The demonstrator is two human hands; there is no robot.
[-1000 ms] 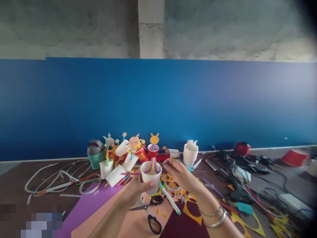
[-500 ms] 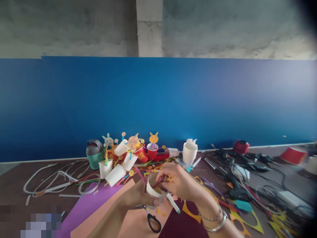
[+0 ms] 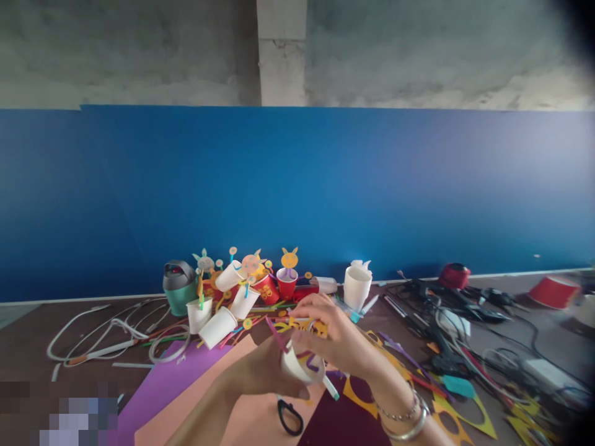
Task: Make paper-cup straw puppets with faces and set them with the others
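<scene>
My left hand (image 3: 260, 365) is wrapped round a white paper cup (image 3: 300, 368), which is tilted so its mouth faces up and to the right. Purple pipe cleaners (image 3: 277, 334) are attached to it: one sticks up past the rim at the left, and a bent piece shows by the mouth. Over the cup arches my right hand (image 3: 328, 328), thumb near the rim and fingers apart from it, with yellow scraps visible through the gap. Below the cup lie scissors (image 3: 290, 418), their black handle showing and blades mostly hidden. A marker with a green end (image 3: 331, 389) pokes out beside the cup.
Decorated paper cups (image 3: 218, 328) with animal faces cluster at the back, near a green-and-grey container (image 3: 180, 291). A stack of white cups (image 3: 357, 288) stands right of them. Coloured paper sheets (image 3: 186, 384) lie in front. Black cables (image 3: 465, 310) and yellow cut-out scraps (image 3: 478, 406) spread rightward.
My right hand's fingers have come out of the cup's mouth and spread above the rim. The cup has tipped and moved slightly down and right, covering more of the scissors.
</scene>
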